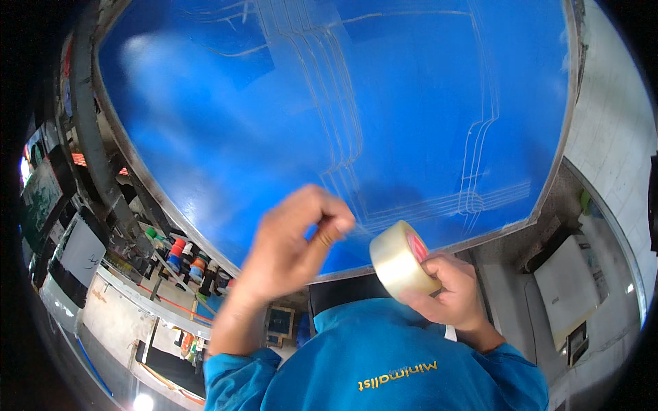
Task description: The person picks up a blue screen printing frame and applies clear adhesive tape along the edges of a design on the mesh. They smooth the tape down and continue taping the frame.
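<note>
My right hand (449,291) grips a roll of clear packing tape (396,264) by its far-right side, the thumb and fingers around its rim and red-pink core. The roll is tilted above the near edge of a blue-topped table (425,137). To its left, over the blue surface, my left hand (298,236) is raised with thumb and forefinger pinched together, slightly blurred. Whatever lies in that pinch is too thin or clear to make out. The two hands are apart, with the roll between them.
Pale lines (343,116) run in bent parallel tracks across the blue top, framed by a grey rim. At left, a shelf (164,298) stands below, with several coloured bottles (179,250) beside it. A white panel (570,291) leans at the right, near a pale wall (613,130).
</note>
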`<action>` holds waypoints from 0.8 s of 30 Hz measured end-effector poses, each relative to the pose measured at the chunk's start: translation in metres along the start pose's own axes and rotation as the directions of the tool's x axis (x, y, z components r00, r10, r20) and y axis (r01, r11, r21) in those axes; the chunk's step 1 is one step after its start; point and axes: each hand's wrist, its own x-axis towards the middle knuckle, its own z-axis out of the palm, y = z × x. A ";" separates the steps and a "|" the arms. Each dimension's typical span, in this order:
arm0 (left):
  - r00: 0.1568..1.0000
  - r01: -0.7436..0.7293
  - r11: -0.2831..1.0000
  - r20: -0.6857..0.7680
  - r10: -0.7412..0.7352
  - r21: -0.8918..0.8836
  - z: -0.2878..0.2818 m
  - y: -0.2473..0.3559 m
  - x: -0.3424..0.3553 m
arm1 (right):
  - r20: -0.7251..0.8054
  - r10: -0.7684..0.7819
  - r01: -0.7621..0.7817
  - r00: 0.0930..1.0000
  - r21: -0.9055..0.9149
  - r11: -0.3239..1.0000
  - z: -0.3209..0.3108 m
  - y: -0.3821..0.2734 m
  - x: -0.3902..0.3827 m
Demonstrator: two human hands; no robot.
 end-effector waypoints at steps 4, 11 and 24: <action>0.980 -0.154 0.908 -0.060 0.192 0.390 -0.078 0.042 0.074 | -0.054 0.401 -0.396 0.914 0.085 0.914 0.011 -0.012 -0.009; 0.941 -0.248 0.784 0.334 0.056 0.568 -0.095 0.086 0.155 | -0.093 0.369 -0.334 0.925 0.270 0.903 0.048 -0.018 0.005; 0.966 -0.135 0.748 0.254 -0.047 0.650 -0.087 0.134 0.149 | -0.004 0.390 -0.367 0.921 0.334 0.868 0.052 -0.009 0.021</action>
